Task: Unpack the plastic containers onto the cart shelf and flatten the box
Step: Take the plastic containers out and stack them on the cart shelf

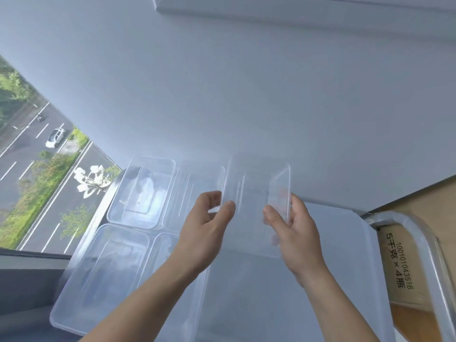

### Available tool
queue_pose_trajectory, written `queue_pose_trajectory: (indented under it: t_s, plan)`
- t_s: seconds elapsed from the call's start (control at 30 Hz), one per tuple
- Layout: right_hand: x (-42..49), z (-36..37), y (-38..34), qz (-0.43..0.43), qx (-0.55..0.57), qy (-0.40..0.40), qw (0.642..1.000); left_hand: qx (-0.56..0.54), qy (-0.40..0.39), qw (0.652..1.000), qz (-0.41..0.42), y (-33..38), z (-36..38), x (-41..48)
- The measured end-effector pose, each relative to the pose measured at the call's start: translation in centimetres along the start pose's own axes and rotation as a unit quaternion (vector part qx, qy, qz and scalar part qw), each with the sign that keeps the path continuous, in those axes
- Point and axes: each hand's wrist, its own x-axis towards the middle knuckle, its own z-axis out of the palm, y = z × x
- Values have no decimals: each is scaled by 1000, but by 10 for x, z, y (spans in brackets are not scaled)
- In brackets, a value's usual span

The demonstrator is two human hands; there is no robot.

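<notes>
I hold a clear plastic container (254, 193) above the white cart shelf (333, 267). My left hand (204, 233) pinches its left rim and my right hand (291, 233) grips its right rim. Several other clear containers lie on the shelf to the left: one at the far left back (142, 191), one beside it (195, 191), a larger one at the front left (98, 275), and one under my left forearm (165, 255). The brown cardboard box (402, 265) with printed characters shows at the right, behind the cart's handle.
The cart's metal handle (434, 255) curves along the right edge. A white wall (246, 95) stands directly behind the shelf. A window (37, 156) at the left looks down on a road.
</notes>
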Motion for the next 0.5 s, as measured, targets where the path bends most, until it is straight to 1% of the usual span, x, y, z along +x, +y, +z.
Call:
queue_pose_trajectory:
  t_s: [0.07,0.17,0.27,0.33,0.5]
  plan:
    - [12,-4,18,24,-24,20,999,24,44,999,19,0,-8,5]
    - [30,-4,43,66,-90,8,994,38,87,995,19,-2,-21,13]
    - [46,5,62,101,-137,-11,985,60,98,993,20,-6,-27,17]
    - [54,11,70,117,-144,-19,983,69,99,992,21,-11,-28,19]
    - [66,22,78,122,-155,-24,980,86,101,991,1,-21,-28,20]
